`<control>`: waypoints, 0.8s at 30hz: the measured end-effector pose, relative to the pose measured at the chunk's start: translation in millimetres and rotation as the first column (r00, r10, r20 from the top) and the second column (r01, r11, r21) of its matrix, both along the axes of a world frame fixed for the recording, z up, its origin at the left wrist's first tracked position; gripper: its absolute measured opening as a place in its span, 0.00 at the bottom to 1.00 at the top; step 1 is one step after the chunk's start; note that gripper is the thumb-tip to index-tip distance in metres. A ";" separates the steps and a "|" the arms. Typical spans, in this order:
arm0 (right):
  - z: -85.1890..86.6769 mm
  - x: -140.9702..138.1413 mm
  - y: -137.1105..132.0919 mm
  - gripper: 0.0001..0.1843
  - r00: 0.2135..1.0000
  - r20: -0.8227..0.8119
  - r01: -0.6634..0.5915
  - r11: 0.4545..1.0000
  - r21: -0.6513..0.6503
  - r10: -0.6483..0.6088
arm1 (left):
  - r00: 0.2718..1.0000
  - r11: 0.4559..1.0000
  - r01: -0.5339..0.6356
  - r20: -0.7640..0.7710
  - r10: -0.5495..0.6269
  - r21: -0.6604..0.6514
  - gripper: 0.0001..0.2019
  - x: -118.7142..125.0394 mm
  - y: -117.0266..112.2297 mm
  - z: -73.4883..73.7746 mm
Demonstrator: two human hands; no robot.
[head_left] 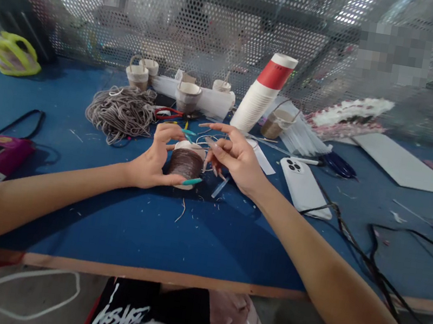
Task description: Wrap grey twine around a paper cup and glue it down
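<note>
Spool (186, 164): mid-table (203, 247), set back from the near edge; lies between the hands, right of the left one.
Spool ends: pale, one toward the far edge, one toward the near, so the axis runs between them; upright or lying — cannot tell.
Left hand (154, 160): the nearer; grasping the spool, thumb at its near end, fingers at its far end.
Right hand (239, 161): just beside the spool's right side, fingers curled; whether they pinch anything — cannot tell.
Winding: brown, fine, close-laid.
Cord (119, 114): grey, soft-looking loops, heaped toward the far edge.
Stack (255, 102): tapered paper cups, red-banded top.
</note>
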State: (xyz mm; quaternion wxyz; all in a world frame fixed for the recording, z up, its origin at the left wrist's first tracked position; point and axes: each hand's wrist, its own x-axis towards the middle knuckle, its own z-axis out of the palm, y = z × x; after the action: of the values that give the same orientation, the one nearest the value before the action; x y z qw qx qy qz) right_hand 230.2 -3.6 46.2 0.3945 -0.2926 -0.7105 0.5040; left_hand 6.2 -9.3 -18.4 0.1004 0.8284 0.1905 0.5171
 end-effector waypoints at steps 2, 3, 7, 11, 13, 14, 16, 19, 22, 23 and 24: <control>-0.6 0.0 0.2 0.21 1.000 0.010 0.005 1.000 0.000 -0.005 | 1.000 1.000 0.001 -0.019 -0.001 0.006 0.39 -0.5 -0.3 0.0; -0.8 0.1 0.3 0.21 1.000 0.011 0.007 1.000 0.000 -0.007 | 1.000 1.000 0.000 -0.027 0.000 0.009 0.39 -0.8 -0.2 -0.1; -0.7 0.7 0.9 0.21 1.000 0.009 0.006 1.000 0.004 -0.006 | 0.999 1.000 0.004 -0.036 -0.003 0.017 0.39 -1.5 1.3 -1.1; -1.4 1.4 1.1 0.21 0.999 0.033 0.009 1.000 0.013 -0.009 | 0.998 1.000 0.001 -0.056 0.001 0.029 0.39 -2.3 2.4 -0.7; -2.1 1.9 0.8 0.21 0.999 0.042 0.007 1.000 0.018 -0.008 | 0.998 0.999 -0.006 -0.063 0.009 0.034 0.38 -2.6 2.2 -0.1; -2.4 2.2 0.6 0.20 0.999 0.047 0.007 1.000 0.019 -0.008 | 0.998 0.999 -0.010 -0.062 0.012 0.034 0.38 -2.6 1.9 0.2; -2.8 2.8 0.2 0.20 0.998 0.058 0.010 1.000 0.019 -0.011 | 0.998 0.999 -0.018 -0.061 0.020 0.033 0.38 -2.6 1.4 1.0; -2.4 3.2 -0.4 0.20 0.997 0.075 0.015 1.000 0.022 -0.017 | 0.997 0.999 -0.025 -0.073 0.028 0.045 0.37 -2.4 1.3 2.1; -1.8 2.9 -0.7 0.20 0.997 0.077 0.008 1.000 0.022 -0.010 | 0.996 0.998 -0.021 -0.083 0.026 0.057 0.38 -2.3 2.3 2.7; -1.8 2.7 -0.6 0.20 0.997 0.073 0.006 1.000 0.022 -0.008 | 0.996 0.998 -0.021 -0.085 0.025 0.059 0.38 -2.3 2.7 2.8; -1.9 2.5 -0.5 0.21 0.998 0.068 0.004 1.000 0.023 -0.005 | 0.996 0.998 -0.021 -0.087 0.026 0.060 0.38 -2.3 3.0 2.8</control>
State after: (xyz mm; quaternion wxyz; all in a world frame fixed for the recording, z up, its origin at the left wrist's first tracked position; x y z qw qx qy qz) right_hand 232.6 -4.1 44.3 0.3744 -0.3068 -0.7286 0.4845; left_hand 3.9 -6.3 -15.6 0.0616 0.8507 0.1891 0.4865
